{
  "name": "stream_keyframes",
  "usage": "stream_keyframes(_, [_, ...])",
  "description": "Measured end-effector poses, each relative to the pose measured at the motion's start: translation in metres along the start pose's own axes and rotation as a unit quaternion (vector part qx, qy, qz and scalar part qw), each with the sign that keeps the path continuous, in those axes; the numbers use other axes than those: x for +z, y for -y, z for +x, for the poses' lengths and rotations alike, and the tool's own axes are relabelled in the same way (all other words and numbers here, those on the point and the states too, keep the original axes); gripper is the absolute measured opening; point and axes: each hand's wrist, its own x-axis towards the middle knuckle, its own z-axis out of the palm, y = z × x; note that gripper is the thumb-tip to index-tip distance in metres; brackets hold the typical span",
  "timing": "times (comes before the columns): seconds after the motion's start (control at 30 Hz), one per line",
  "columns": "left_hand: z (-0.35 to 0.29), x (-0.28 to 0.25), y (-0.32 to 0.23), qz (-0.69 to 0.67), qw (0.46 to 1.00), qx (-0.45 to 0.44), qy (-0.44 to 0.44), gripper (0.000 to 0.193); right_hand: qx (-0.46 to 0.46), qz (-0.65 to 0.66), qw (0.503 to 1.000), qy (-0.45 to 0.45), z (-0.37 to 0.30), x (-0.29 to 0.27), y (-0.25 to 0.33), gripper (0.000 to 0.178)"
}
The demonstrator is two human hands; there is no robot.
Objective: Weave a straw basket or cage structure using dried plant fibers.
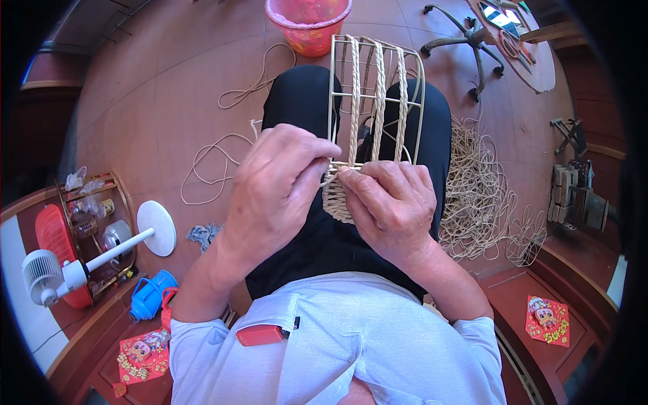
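Across my thighs rests a pale wire basket frame (422, 74), with twisted cords (379, 88) running lengthwise over it. Its end nearest me bears a tightly woven patch (335, 202) of beige cord. My left hand (273, 185) is closed in a pinch at the left side of the weave's upper edge, where a thin strand of cord (331, 177) shows at the fingertips. With thumb and bent fingers, my right hand (391, 202) grips the weave's edge by the cords. Its palm covers the right part of the woven patch.
A large heap of loose cord (479, 196) lies on the floor to my right; loops (196, 172) trail at left. Ahead are a pink bucket (309, 30) and a wheeled chair base (472, 40). A white fan (101, 260) and blue jug (150, 295) are at left.
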Motion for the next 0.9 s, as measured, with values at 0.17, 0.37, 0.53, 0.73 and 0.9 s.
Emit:
stream_keyframes(0.17, [0.017, 0.007, 0.007, 0.022, 0.991, 0.069, 0.117, 0.026, -0.009, -0.021, 1.000, -0.010, -0.004, -0.004, 0.001, 0.026])
stream_keyframes(0.37, [0.033, -0.001, 0.006, 0.008, 0.966, 0.018, 0.257, 0.027, -0.017, -0.014, 0.999, -0.028, -0.014, 0.005, -0.001, 0.029])
stream_keyframes(0.53, [0.042, -0.004, 0.005, 0.019, 0.945, 0.031, 0.324, 0.030, -0.019, -0.017, 0.999, -0.032, -0.019, 0.004, -0.002, 0.029])
stream_keyframes(0.73, [0.056, -0.014, 0.010, 0.009, 0.929, 0.026, 0.368, 0.027, -0.039, 0.001, 0.998, -0.042, -0.014, 0.003, -0.004, 0.036])
stream_keyframes(0.9, [0.067, -0.016, 0.013, -0.001, 0.920, 0.017, 0.392, 0.027, -0.050, -0.020, 0.999, -0.008, -0.013, 0.001, -0.004, 0.043])
